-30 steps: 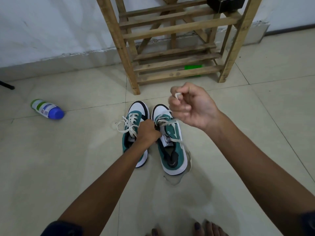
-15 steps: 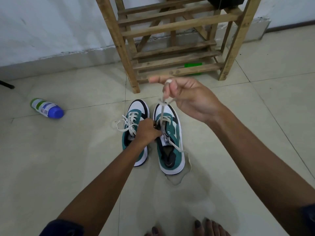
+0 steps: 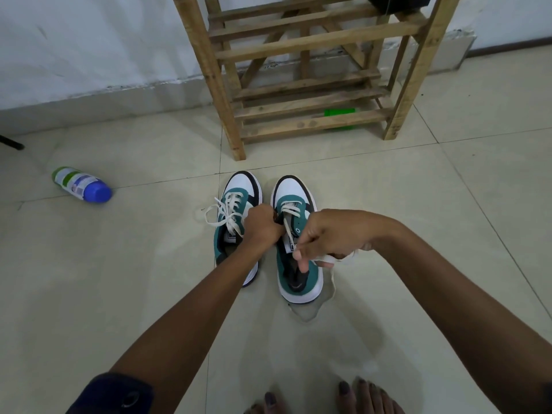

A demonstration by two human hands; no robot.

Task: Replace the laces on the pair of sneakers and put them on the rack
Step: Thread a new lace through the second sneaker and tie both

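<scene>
— Biggest first? Tiled floor (image 3: 448, 234); wooden rack (image 3: 298, 94) against the wall, just beyond the shoes.

— And the pair? Left sneaker (image 3: 236, 201) and right sneaker (image 3: 294, 192) side by side on the floor, toes toward the rack.

— Hands? Left hand (image 3: 263, 225) clenched on the right sneaker's inner edge by the eyelets. Right hand (image 3: 331, 234) pinching the white lace (image 3: 288, 227), slack trailing right.

— Smaller? Bottle (image 3: 82, 184) lying well left.

Your sneakers (image 3: 239, 204): teal, white toes, black trim | laces (image 3: 222, 215): cream | rack (image 3: 298, 94): bare tan wood | bottle (image 3: 80, 184): white-green label, blue cap | floor (image 3: 119, 294): pale beige tile
</scene>
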